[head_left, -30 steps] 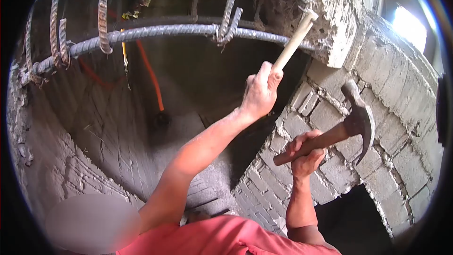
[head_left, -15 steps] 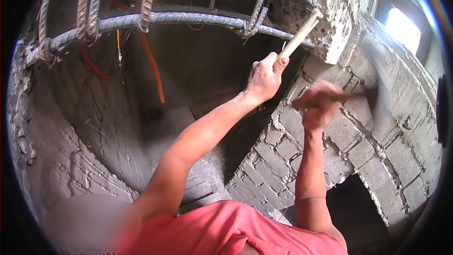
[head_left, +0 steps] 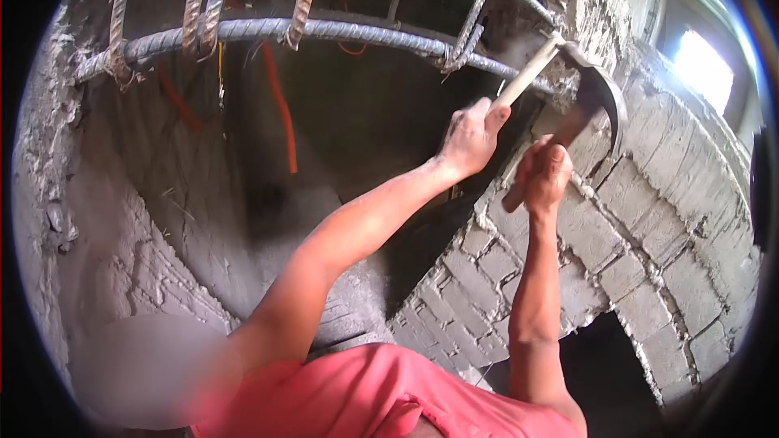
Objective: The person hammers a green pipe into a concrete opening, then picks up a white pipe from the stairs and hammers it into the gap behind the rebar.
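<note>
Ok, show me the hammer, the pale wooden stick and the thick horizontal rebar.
hammer (head_left: 599, 96): head view, on its metal head.
pale wooden stick (head_left: 526, 75): head view, mid-shaft.
thick horizontal rebar (head_left: 341, 31): head view, middle span.

The hammer (head_left: 602, 97) has a dull, dark metal head on a brown wooden handle, and the stick (head_left: 529, 73) is pale, smooth wood. The rebar (head_left: 324, 30) is ribbed, rusty steel. The concrete beam (head_left: 588, 0) looks rough and crumbly, the block wall (head_left: 649, 219) grey and matt.

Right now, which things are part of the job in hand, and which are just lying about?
In use: hammer in right hand; wooden stick in left hand; concrete edge.
Just about: rebar; orange hose; block wall.
</note>
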### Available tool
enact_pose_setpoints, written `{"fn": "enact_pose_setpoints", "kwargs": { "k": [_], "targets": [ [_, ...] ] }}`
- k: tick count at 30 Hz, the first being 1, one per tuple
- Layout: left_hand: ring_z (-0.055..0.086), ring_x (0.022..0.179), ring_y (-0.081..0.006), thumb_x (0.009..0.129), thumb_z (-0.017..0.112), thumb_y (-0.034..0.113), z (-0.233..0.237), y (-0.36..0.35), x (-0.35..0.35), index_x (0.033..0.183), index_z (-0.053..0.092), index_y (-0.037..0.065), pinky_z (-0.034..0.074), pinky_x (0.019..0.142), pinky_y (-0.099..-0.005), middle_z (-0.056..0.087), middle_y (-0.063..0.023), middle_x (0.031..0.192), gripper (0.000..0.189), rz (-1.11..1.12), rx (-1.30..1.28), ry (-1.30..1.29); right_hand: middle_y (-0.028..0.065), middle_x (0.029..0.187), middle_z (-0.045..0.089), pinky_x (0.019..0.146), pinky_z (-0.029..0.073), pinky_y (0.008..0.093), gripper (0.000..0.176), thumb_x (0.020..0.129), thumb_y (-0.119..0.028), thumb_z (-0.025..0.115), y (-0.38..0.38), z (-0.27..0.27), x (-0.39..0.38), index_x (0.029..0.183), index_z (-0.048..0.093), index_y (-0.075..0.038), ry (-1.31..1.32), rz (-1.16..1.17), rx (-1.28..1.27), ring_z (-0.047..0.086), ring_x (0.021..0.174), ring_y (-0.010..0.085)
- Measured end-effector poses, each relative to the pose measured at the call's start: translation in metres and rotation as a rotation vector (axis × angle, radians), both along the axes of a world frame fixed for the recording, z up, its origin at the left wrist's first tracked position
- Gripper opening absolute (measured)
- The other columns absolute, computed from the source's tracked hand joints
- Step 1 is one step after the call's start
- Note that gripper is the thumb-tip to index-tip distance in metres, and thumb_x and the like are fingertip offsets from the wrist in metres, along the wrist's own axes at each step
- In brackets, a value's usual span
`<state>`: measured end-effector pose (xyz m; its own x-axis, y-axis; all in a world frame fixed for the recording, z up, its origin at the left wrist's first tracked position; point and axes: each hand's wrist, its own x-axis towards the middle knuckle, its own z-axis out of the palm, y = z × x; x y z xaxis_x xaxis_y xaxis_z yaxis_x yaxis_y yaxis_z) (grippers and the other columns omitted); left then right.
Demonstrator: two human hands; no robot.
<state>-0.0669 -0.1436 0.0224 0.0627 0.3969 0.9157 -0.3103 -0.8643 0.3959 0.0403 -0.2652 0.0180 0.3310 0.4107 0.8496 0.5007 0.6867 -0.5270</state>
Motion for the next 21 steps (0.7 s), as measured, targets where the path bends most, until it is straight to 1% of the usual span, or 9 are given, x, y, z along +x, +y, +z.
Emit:
{"fn": "enact_pose_setpoints", "kwargs": {
  "k": [2, 6, 10, 11, 12, 13, 16, 18, 21],
  "targets": [
    [0.056, 0.071, -0.0507, 0.101, 0.044, 0.05, 0.001, -0.001, -0.005, 0.081, 0.049, 0.001, 0.042, 0.055, -0.049, 0.054, -0.0253, 0.067, 0.053, 0.026, -0.042, 0.109, 0.003, 0.062, 0.051, 0.042, 0.04, 0.0278, 0.051, 0.098, -0.055, 0.047, -0.018, -0.003, -0.002, 0.093, 0.051, -0.004, -0.07, -0.093, 0.053, 0.048, 0.048, 0.0126],
    [0.055, 0.067, -0.0504, 0.101, 0.045, 0.051, 0.001, -0.008, -0.001, 0.08, 0.047, 0.0, 0.042, 0.053, -0.0481, 0.053, -0.0242, 0.064, 0.055, -0.032, -0.051, 0.05, 0.0022, 0.069, 0.05, 0.05, 0.046, 0.0308, 0.071, 0.084, -0.081, 0.045, -0.07, 0.032, -0.053, 0.1, 0.051, -0.011, -0.237, 0.181, 0.57, 0.046, 0.056, 0.0133],
    [0.055, 0.066, -0.0496, 0.101, 0.044, 0.052, -0.001, -0.004, 0.0, 0.08, 0.047, 0.001, 0.042, 0.052, -0.0465, 0.051, -0.0238, 0.061, 0.055, -0.052, -0.079, 0.091, 0.0009, 0.073, 0.047, 0.061, 0.044, 0.0352, 0.079, 0.072, -0.088, 0.047, -0.067, 0.04, -0.063, 0.093, 0.056, -0.012, -0.373, 0.331, 0.799, 0.047, 0.06, 0.0185],
    [0.055, 0.066, -0.0493, 0.101, 0.044, 0.051, -0.002, -0.001, 0.003, 0.08, 0.048, 0.001, 0.042, 0.052, -0.0465, 0.051, -0.0237, 0.061, 0.055, -0.034, -0.06, 0.08, 0.0017, 0.066, 0.05, 0.059, 0.045, 0.0354, 0.074, 0.083, -0.082, 0.042, -0.044, 0.039, -0.055, 0.084, 0.054, -0.009, -0.39, -0.28, 0.671, 0.049, 0.06, 0.019],
    [0.055, 0.066, -0.049, 0.101, 0.044, 0.051, -0.003, 0.0, 0.005, 0.08, 0.049, 0.001, 0.042, 0.053, -0.0466, 0.051, -0.0236, 0.062, 0.055, -0.015, -0.045, 0.07, 0.0026, 0.061, 0.052, 0.051, 0.043, 0.0319, 0.068, 0.093, -0.072, 0.039, -0.018, 0.014, -0.006, 0.08, 0.052, -0.007, -0.426, -0.481, 0.33, 0.05, 0.055, 0.0163],
    [0.055, 0.068, -0.0497, 0.102, 0.044, 0.049, -0.003, -0.001, 0.007, 0.081, 0.05, 0.001, 0.042, 0.053, -0.0469, 0.051, -0.0245, 0.063, 0.053, -0.015, -0.046, 0.043, 0.0018, 0.06, 0.051, 0.045, 0.04, 0.0283, 0.058, 0.099, -0.06, 0.039, -0.008, 0.008, 0.006, 0.081, 0.052, -0.007, -0.05, -0.148, -0.163, 0.047, 0.049, 0.0136],
    [0.055, 0.07, -0.0504, 0.101, 0.046, 0.047, -0.001, -0.003, 0.008, 0.081, 0.05, 0.001, 0.041, 0.053, -0.0476, 0.052, -0.026, 0.065, 0.051, -0.003, -0.046, 0.011, 0.0026, 0.062, 0.049, 0.043, 0.038, 0.0264, 0.057, 0.098, -0.059, 0.044, -0.036, 0.008, -0.017, 0.086, 0.051, -0.004, -0.101, -0.024, 0.178, 0.047, 0.048, 0.0125],
    [0.056, 0.067, -0.0497, 0.101, 0.046, 0.048, -0.003, -0.01, 0.01, 0.079, 0.048, 0.001, 0.04, 0.051, -0.0471, 0.051, -0.0255, 0.062, 0.053, -0.018, -0.096, 0.047, 0.0025, 0.064, 0.049, 0.047, 0.04, 0.0266, 0.066, 0.09, -0.071, 0.048, -0.067, 0.03, -0.047, 0.091, 0.051, -0.005, -0.178, -0.03, 0.373, 0.046, 0.052, 0.0115],
    [0.056, 0.067, -0.0497, 0.101, 0.046, 0.049, 0.0, -0.012, 0.011, 0.078, 0.048, 0.001, 0.041, 0.051, -0.0466, 0.051, -0.0249, 0.062, 0.054, -0.022, -0.093, 0.049, 0.0018, 0.065, 0.048, 0.052, 0.042, 0.0279, 0.078, 0.078, -0.084, 0.049, -0.092, 0.052, -0.06, 0.095, 0.051, -0.008, -0.307, 0.308, 0.655, 0.042, 0.055, 0.0112]
  ]
}}
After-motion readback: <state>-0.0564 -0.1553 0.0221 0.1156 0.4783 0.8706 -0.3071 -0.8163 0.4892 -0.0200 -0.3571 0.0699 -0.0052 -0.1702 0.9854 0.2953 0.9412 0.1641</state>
